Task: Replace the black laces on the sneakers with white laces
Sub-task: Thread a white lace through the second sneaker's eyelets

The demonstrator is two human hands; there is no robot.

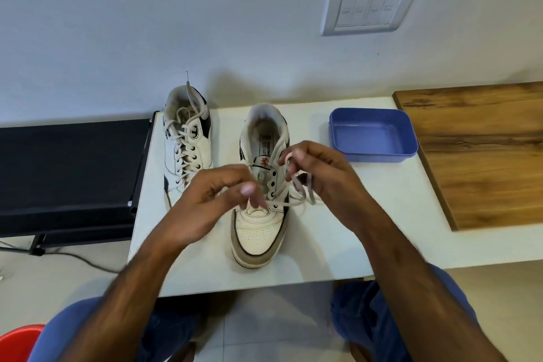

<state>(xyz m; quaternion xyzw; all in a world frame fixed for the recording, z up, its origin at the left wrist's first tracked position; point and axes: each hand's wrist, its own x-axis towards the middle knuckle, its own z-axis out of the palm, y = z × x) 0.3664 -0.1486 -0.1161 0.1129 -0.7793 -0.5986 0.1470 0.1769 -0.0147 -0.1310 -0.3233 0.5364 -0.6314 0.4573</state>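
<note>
Right hand: the right hand [318, 173] pinches one end of the white lace [289, 202], fingers curled round it just above the upper eyelets on the near sneaker's right side.
Left hand: the left hand [217, 200] has its fingers curled over the lace at the lowest eyelets; motion blur hides exactly how it is held.
Lace: runs through the bottom eyelets only, one strand trailing right toward the table.
Near sneaker: the near sneaker [258, 229] stands upright at the centre of the white table [367, 214], toe toward the person, upper eyelets unlaced.
Far sneaker: the far sneaker [186, 141], left and further back, is fully laced in white.
Surroundings: a blue tray [373, 134] sits to the right, beside a wooden board [482, 150].
</note>
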